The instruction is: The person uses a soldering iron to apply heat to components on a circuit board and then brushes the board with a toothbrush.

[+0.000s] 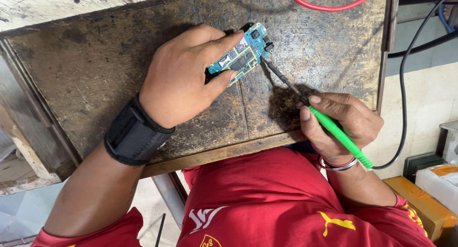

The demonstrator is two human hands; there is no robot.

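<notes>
Small blue circuit board [241, 55] lies flat at upper centre of the frame on a worn dark wooden bench [95, 61]. Left hand [183, 77] is clamped on it, thumb and fingers pinning its edges. Right hand [341, 125], right of centre, is closed around a green-handled soldering iron [334, 130]; the dark tip touches the board's right edge. Work at that edge appears under way; no finished joint is discernible. A red cable [329, 6] crosses the top edge.
</notes>
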